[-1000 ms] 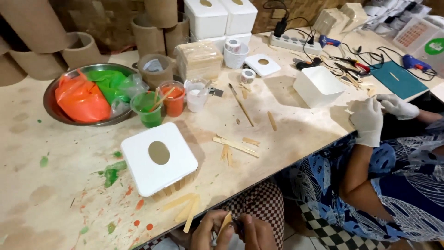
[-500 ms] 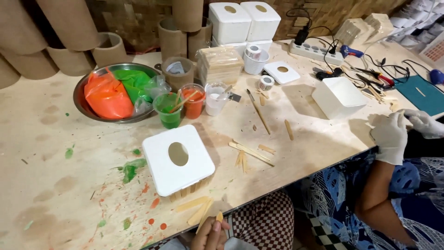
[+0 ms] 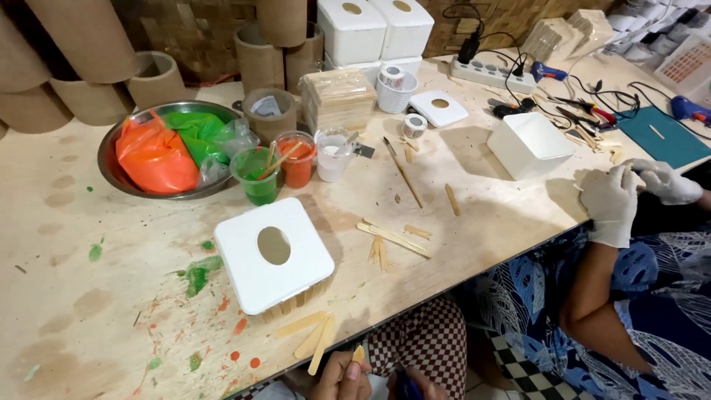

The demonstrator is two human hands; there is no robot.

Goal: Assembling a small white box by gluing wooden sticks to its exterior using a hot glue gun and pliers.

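The left hand (image 3: 342,378), at the bottom edge of the view below the table (image 3: 96,311) edge, is closed in a pinch on a short wooden stick (image 3: 358,354), which stands nearly upright. The right hand (image 3: 418,385) is just beside it, mostly cut off; its grasp cannot be determined. The stick appears light, thin, stiff and liable to snap if bent, so it is best held near its middle between thumb and fingertip. More loose sticks (image 3: 311,333) lie on the table edge, next to a white square box (image 3: 274,255) with an oval opening. A co-worker's gloved hands (image 3: 611,204) work at the right.
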